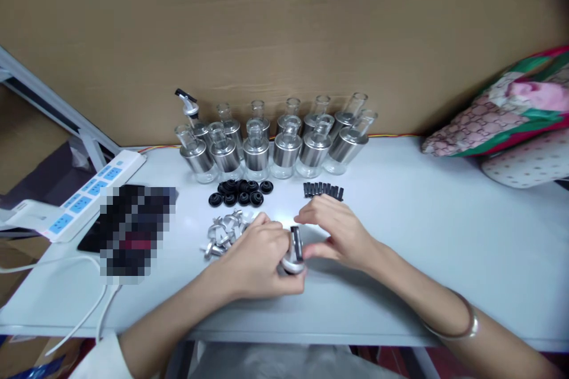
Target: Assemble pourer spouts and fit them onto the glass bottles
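A big brown cardboard wall (284,41) stands behind a long pale desk (444,237). At the right end of the desk is a bright cloth bag (484,115), and at the left end is a white power strip (89,195). Shiny bottles (285,151) stand in two rows by the wall. The left hand (260,257) has its grip tight around a silver spout (293,265), near the desk's front edge. The right hand (340,228) has a wide grip, with its thumb right beside the spout's black flap (296,243); I cannot tell if they touch. Silver parts (226,230) lie heaped by the left hand. Behind them sit round black stoppers (256,198). Tiny black pieces (316,189) lie just past the right hand.
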Action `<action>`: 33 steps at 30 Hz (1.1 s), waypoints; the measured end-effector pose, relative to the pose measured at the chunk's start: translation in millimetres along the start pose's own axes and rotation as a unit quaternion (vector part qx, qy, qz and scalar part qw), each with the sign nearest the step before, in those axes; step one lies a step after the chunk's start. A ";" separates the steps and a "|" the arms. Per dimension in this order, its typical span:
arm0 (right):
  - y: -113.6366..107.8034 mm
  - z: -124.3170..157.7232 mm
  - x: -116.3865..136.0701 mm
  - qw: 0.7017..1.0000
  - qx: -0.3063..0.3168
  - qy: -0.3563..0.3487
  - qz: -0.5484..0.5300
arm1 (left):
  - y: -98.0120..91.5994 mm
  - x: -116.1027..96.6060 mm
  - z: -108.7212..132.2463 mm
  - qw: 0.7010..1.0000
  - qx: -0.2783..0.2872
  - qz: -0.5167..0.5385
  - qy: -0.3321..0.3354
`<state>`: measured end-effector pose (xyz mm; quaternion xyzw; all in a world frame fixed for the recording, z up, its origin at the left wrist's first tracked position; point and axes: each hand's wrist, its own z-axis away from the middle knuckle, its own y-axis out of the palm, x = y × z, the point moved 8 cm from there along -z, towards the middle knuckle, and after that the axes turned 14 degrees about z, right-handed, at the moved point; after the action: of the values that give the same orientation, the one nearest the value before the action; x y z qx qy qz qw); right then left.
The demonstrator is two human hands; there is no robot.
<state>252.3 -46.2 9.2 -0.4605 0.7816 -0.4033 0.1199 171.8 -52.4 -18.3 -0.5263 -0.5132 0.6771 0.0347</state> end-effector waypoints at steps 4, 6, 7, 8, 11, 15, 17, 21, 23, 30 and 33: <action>6.6 2.7 14.0 0.999 0.016 -0.028 0.016 | 5.2 2.8 12.3 0.999 -0.043 0.013 0.005; 9.5 3.4 18.5 0.999 0.018 -0.036 0.021 | 9.3 5.8 13.5 0.998 -0.050 0.019 0.011; 11.1 3.8 19.7 0.999 0.019 -0.037 0.032 | 10.0 6.0 13.6 0.998 -0.058 0.014 0.022; 12.4 4.2 20.5 0.998 0.020 -0.038 0.047 | 9.7 4.9 13.6 0.997 -0.068 0.002 0.038; 12.6 5.2 24.1 0.993 0.007 -0.055 0.101 | 6.9 -2.5 15.2 0.989 -0.102 -0.052 0.093; 10.2 5.1 31.5 0.984 -0.006 -0.091 0.155 | 9.6 -9.2 16.4 0.986 -0.095 -0.066 0.117; 7.9 4.8 34.3 0.979 -0.013 -0.105 0.173 | 11.7 -10.6 16.2 0.988 -0.086 -0.051 0.116; 4.7 6.3 39.7 0.970 -0.026 -0.141 0.196 | 14.0 -11.4 15.7 0.990 -0.081 -0.024 0.113; 4.6 7.3 40.6 0.967 -0.029 -0.151 0.204 | 14.1 -12.0 16.1 0.990 -0.083 -0.019 0.115; 5.0 9.7 43.0 0.962 -0.044 -0.165 0.212 | 16.7 -12.4 19.3 0.989 -0.080 -0.021 0.119; 6.4 11.1 43.5 0.963 -0.039 -0.171 0.206 | 19.3 -11.7 20.2 0.990 -0.074 -0.013 0.120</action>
<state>230.7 -85.8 5.2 -0.3558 0.8425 -0.2541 0.3147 171.4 -81.6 -26.1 -0.5981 -0.5605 0.5691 0.0658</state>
